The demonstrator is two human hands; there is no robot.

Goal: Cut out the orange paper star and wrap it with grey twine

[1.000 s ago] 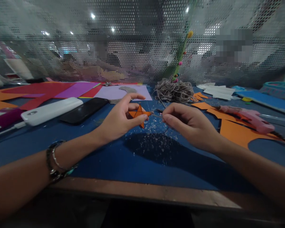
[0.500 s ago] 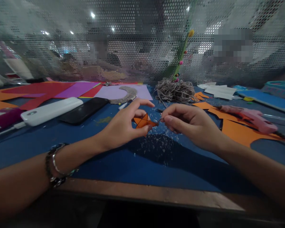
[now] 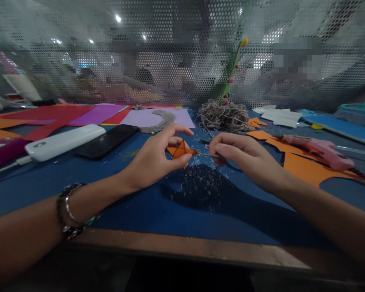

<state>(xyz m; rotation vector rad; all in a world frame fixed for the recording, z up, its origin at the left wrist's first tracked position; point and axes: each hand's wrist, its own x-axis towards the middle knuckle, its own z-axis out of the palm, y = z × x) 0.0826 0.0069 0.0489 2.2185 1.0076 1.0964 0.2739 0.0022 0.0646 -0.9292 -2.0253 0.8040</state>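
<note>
My left hand holds a small orange paper star between thumb and fingers, with dark lines crossing its face. From the star's right tip a thin grey string runs to my right hand, whose thumb and index finger pinch it. Both hands are just above the blue table, over scattered pale scraps. Behind them a grey crescent lies on lilac paper.
On the left are a white device, a black phone and red paper. A string heap stands behind my hands. To the right lie a pink glue gun and orange paper. Perforated mesh rises behind.
My right hand has moved slightly right, away from the star, and a longer stretch of string shows between them. My left hand and the star have shifted a little left.
</note>
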